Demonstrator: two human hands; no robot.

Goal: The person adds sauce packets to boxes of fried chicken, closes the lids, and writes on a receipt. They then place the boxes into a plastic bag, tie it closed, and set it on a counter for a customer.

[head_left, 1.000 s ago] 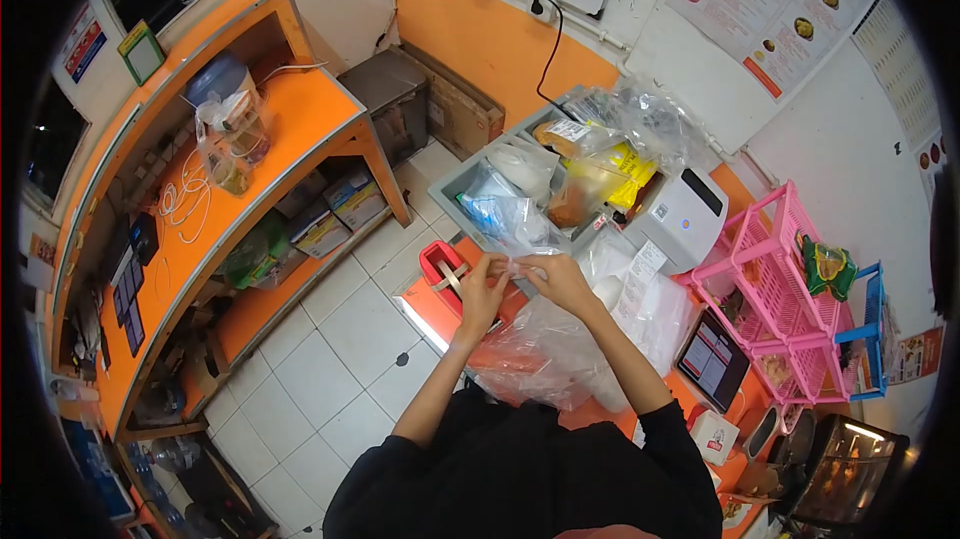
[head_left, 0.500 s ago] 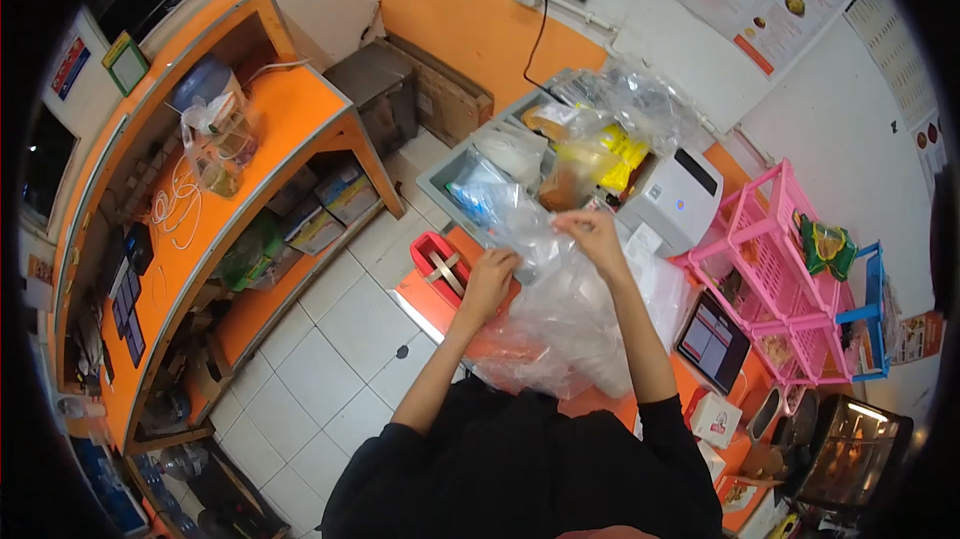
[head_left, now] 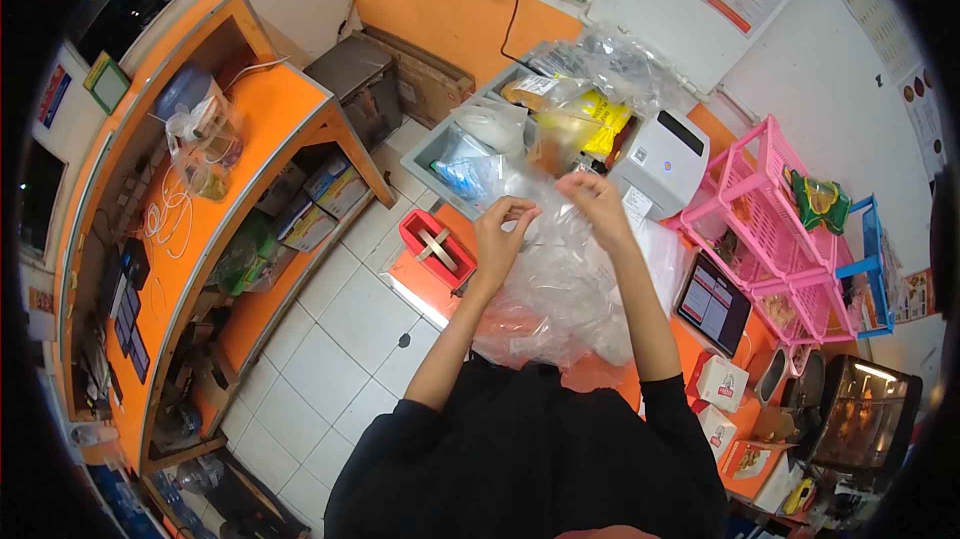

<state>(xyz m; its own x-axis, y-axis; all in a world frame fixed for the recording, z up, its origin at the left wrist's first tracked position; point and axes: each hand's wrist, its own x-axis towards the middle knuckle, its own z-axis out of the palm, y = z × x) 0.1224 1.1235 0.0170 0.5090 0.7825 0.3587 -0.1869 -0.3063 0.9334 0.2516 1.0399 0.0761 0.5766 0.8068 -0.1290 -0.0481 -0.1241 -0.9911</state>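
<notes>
Orange tabletop (head_left: 430, 289) is carrying a clear plastic bag (head_left: 560, 289), which is hanging straight below both raised hands; left hand (head_left: 503, 229) and right hand (head_left: 598, 201) are pinching its top edge, equally near.

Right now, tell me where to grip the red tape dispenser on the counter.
Grip the red tape dispenser across its two long side walls, coming from above. It lies flat and open-topped on the orange counter, left of the left hand, with floor beyond its outer side.
</notes>
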